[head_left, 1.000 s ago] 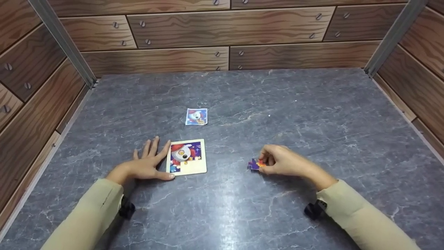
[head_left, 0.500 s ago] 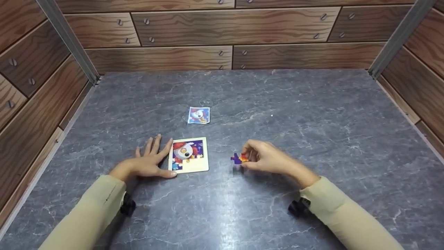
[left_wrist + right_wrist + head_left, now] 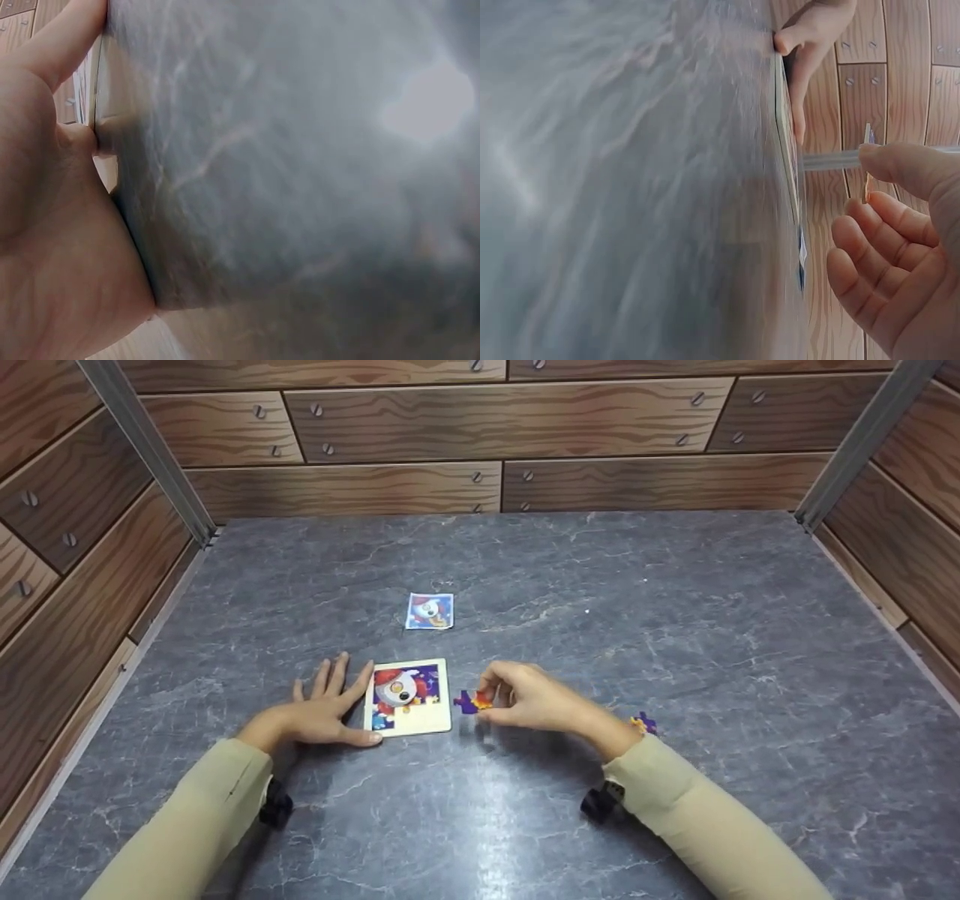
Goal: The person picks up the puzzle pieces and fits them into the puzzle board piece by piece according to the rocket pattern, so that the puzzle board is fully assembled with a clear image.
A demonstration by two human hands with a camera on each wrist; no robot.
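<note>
In the head view a square puzzle board (image 3: 421,721) with a pale frame lies left of centre, part filled with a white-faced, red-capped cartoon character. Spread fingers of my left hand (image 3: 319,718) rest on the table, its thumb and forefinger touching the board's left edge. Close off the right edge of the board, my right hand (image 3: 536,699) pinches a purple and orange jigsaw piece (image 3: 466,703) between thumb and fingers. The right wrist view shows this piece edge-on, held up above the tabletop. Another purple and yellow jigsaw piece (image 3: 645,723) lies beside my right wrist, partly covered by it.
Beyond the board lies a small picture card (image 3: 430,611) with a similar character. Wood-patterned walls (image 3: 390,424) enclose the grey marbled table (image 3: 712,645) at the back and both sides. A tiny white speck (image 3: 586,611) is on the tabletop.
My right hand has moved left with the jigsaw piece, up close to the board. The other piece has come into sight behind it. My left hand stays at the board.
</note>
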